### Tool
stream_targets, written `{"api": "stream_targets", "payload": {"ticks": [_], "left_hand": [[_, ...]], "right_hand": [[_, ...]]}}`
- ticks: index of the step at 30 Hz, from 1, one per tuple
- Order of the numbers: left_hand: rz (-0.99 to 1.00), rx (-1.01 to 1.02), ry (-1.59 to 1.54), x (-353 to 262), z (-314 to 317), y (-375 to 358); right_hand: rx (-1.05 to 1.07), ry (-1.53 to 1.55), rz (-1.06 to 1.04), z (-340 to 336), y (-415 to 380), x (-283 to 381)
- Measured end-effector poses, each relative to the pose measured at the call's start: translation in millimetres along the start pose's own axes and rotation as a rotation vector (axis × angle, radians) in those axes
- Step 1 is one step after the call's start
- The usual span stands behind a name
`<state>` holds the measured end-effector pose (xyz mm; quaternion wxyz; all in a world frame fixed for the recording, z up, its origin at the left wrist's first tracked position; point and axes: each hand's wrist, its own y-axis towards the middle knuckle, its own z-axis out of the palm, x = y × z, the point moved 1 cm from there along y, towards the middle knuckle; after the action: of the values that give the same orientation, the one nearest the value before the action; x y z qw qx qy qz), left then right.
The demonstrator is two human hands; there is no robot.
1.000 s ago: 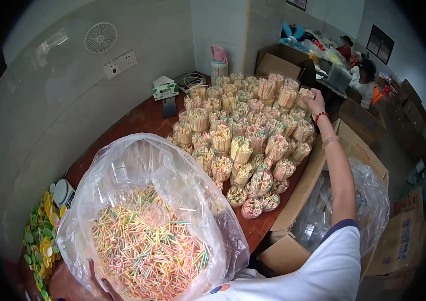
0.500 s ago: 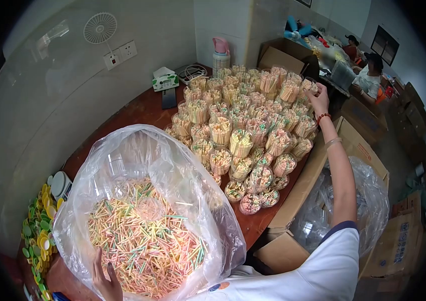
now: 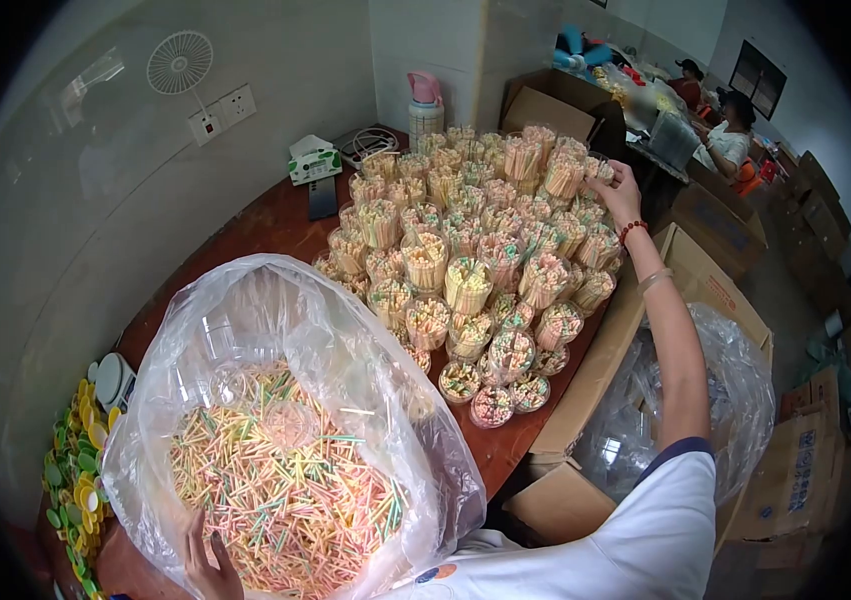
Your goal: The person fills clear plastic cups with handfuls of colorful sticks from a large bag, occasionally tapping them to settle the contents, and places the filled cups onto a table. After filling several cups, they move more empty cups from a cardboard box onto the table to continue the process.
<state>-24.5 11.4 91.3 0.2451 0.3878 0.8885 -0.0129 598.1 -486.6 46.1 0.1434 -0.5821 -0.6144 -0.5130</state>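
At the far right corner of the stacked cups, my right hand (image 3: 619, 192) has its fingers closed on a clear plastic cup of sticks (image 3: 598, 169). Close beside it stand other clear cups packed with pastel sticks (image 3: 465, 285), stacked in layers on the table. My left hand (image 3: 209, 568) rests at the near left of a large clear plastic bag (image 3: 135, 440), fingers apart and holding nothing. Loose pink, yellow and green sticks (image 3: 285, 490) fill that bag. Several clear empty cups (image 3: 228, 338) lie inside it, on top of the sticks.
Green and yellow lids (image 3: 75, 480) lie at the left, beside a white round device (image 3: 113, 380). An open cardboard box (image 3: 585, 410) with clear plastic inside stands to the right. Behind are a tissue pack (image 3: 314, 162), a phone (image 3: 322, 198) and a pink-topped bottle (image 3: 425, 110). Other people sit farther back.
The view has shifted slightly. My right hand, with the cup, has come down a little closer against the neighbouring cups. My left hand stays nearly where it was.
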Motion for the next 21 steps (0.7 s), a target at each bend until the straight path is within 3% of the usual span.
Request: {"api": "stream_targets", "payload": {"ticks": [5, 6, 7, 8, 9, 10, 11, 13, 17, 19, 21], "left_hand": [[0.029, 0.011, -0.066, -1.3, 2.7, 1.4], [-0.003, 0.0, -0.053, 20.1, 9.8, 7.5], [0.12, -0.017, -0.06, 58.3, 19.5, 15.7], [0.216, -0.038, -0.049, 90.3, 21.9, 3.4], [0.179, -0.046, -0.03, 87.0, 15.3, -3.2], [0.135, -0.057, -0.009, 85.6, 8.8, 0.4], [0.089, -0.05, -0.011, 87.8, 1.5, -2.3], [0.03, -0.032, -0.029, 94.4, -6.4, -6.9], [0.11, 0.1, 0.003, 93.5, 4.2, -11.3], [0.137, 0.176, 0.007, 98.8, 20.1, -7.8], [0.109, 0.18, 0.026, 106.9, 24.3, -10.3]], "right_hand": [[0.11, 0.095, 0.031, -10.2, -1.5, -5.4], [0.144, 0.132, -0.008, -6.1, 3.4, -10.5], [0.128, 0.057, -0.014, -9.6, 6.8, -13.6], [-0.031, -0.038, -0.073, -11.4, 1.7, -5.4], [-0.09, -0.023, -0.27, -16.5, 6.1, -2.1], [-0.229, -0.153, -0.313, -23.4, 6.4, -0.1], [-0.232, -0.165, -0.426, -32.8, 9.3, 4.9], [-0.254, 0.014, -0.573, -24.8, -42.6, 84.5], [0.053, 0.175, -0.954, 21.2, -206.0, 248.4], [0.253, 0.105, -1.37, 46.5, -253.7, 281.0], [0.556, 0.227, -1.49, 76.8, -314.1, 324.6]]}}
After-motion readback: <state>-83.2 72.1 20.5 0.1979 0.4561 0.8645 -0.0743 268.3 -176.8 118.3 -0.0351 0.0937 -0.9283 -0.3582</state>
